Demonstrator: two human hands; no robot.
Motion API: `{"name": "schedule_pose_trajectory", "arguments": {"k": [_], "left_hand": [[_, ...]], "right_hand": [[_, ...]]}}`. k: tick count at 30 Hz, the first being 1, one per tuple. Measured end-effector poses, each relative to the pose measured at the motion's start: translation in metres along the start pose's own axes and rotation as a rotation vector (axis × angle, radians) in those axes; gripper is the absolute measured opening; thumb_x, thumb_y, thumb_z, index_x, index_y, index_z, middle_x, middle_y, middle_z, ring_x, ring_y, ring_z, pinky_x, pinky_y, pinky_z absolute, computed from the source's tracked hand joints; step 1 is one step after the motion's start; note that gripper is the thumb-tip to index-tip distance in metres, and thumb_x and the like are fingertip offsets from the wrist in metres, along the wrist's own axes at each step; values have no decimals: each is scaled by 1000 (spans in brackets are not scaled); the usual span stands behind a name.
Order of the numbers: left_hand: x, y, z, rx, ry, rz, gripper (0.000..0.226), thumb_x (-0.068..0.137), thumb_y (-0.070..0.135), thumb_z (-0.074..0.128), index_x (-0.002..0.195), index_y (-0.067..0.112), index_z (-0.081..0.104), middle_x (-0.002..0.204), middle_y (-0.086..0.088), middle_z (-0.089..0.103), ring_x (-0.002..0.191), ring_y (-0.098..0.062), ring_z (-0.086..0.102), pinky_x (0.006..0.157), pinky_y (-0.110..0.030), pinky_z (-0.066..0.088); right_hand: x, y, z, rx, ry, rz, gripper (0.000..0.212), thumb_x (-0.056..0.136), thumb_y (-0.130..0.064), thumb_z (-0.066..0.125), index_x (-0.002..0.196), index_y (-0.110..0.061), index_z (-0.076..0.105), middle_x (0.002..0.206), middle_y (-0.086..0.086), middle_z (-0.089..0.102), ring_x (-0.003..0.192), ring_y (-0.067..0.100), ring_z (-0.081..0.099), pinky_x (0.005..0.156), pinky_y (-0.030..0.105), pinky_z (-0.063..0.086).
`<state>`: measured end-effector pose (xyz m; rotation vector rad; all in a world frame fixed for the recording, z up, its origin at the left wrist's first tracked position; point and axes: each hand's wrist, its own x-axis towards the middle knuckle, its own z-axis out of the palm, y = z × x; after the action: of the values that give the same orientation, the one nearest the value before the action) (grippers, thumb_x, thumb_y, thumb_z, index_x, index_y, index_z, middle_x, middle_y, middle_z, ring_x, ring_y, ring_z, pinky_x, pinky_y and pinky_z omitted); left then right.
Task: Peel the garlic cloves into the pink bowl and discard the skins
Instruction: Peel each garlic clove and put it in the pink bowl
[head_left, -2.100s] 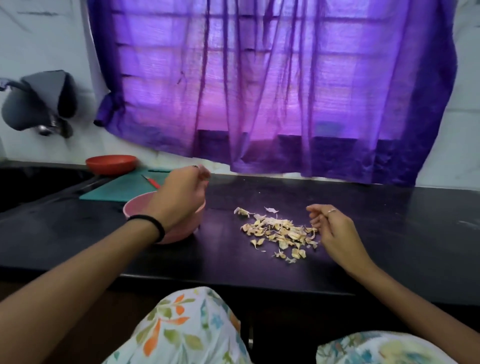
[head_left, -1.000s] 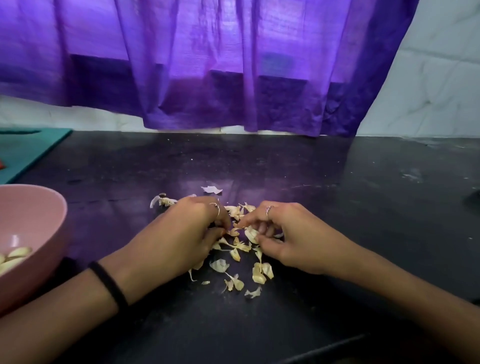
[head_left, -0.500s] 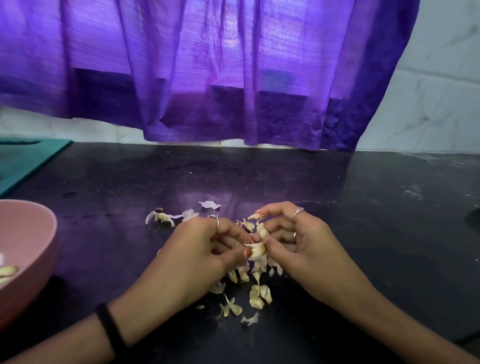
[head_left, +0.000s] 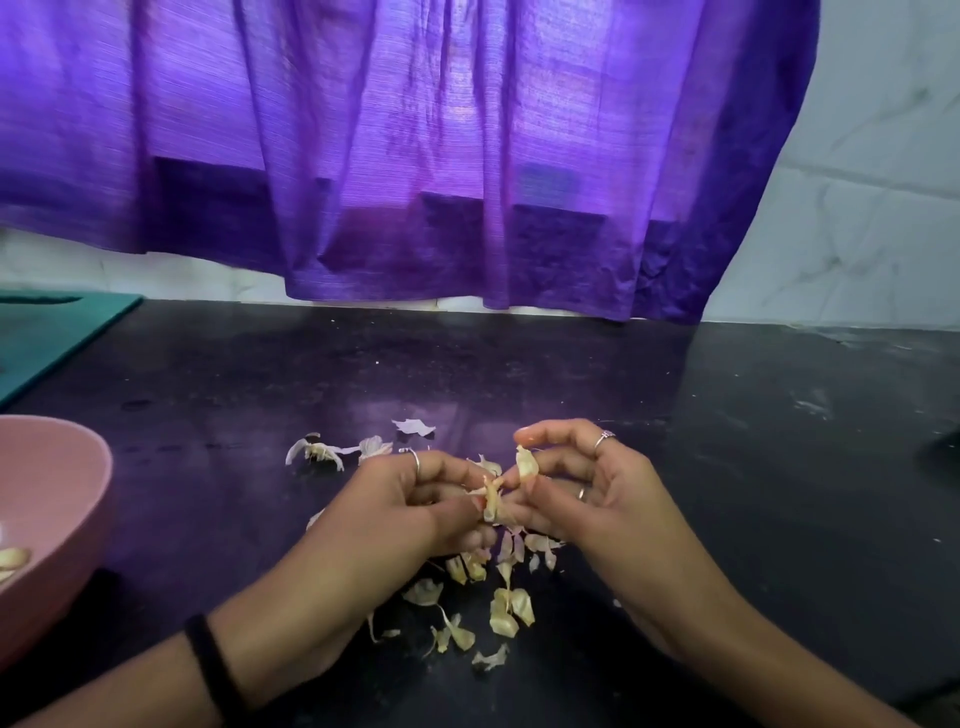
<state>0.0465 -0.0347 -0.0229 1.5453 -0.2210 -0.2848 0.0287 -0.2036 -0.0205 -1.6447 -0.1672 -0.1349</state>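
**Skins being gathered over a dark counter**

Black stone counter (head_left: 727, 467) fills the lower view, backed by a purple curtain (head_left: 415, 156) and a white tiled wall (head_left: 857, 182). A teal cutting board (head_left: 47, 338) is seen at the far left.

The pink bowl (head_left: 78, 499) stands at the left edge, well apart from the hands, and a few peeled garlic cloves (head_left: 13, 558) are seen inside it. Loose garlic skins (head_left: 498, 597) are scattered on the counter beneath and just in front of the hands, with a few more lying behind them.

Risks are judged as follows. The skins are thin and light, so pieces could be dropped from a loose pinch or blown off the counter while being carried away. A clove still hidden in the pile (none can be made out) could be thrown out with the waste if the heap is swept up unchecked. The bowl could be nudged by the left forearm if the arm is swung outward.

The left hand (head_left: 395, 514) is held knuckles-up, its fingers curled and pressed together with the thumb on a bunch of skins at the centre. The right hand (head_left: 587, 493) is turned inward to face it, thumb and fingertips pinching the same bunch, with one pale flake raised near the index finger. Both wrists are lifted just above the counter.
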Motion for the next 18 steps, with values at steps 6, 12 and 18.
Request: {"name": "schedule_pose_trajectory", "arguments": {"k": [6, 12, 18], "left_hand": [[-1, 9, -2, -251, 28, -102, 17, 90, -8, 52, 95, -6, 68, 85, -17, 73, 70, -15, 71, 57, -17, 55], [7, 12, -14, -351, 140, -126, 22, 91, -10, 46, 89, -5, 67, 82, -20, 73, 77, -18, 73, 62, -17, 57], [7, 12, -15, -445, 182, -136, 16, 89, -9, 49, 93, -9, 65, 87, -24, 72, 78, -23, 73, 62, -17, 57]], "right_hand": [[2, -4, -7, 11, 47, -57, 25, 91, 5, 57, 103, -14, 66, 88, 12, 71, 84, 24, 72, 80, 29, 58], [5, 2, -23, -438, 84, -121, 36, 93, 5, 50, 88, -23, 72, 85, 1, 73, 78, 11, 71, 79, 27, 55], [-2, 4, -15, -731, -91, -277, 39, 89, 5, 48, 89, -25, 73, 92, -14, 68, 65, 11, 61, 62, 27, 50]]}}
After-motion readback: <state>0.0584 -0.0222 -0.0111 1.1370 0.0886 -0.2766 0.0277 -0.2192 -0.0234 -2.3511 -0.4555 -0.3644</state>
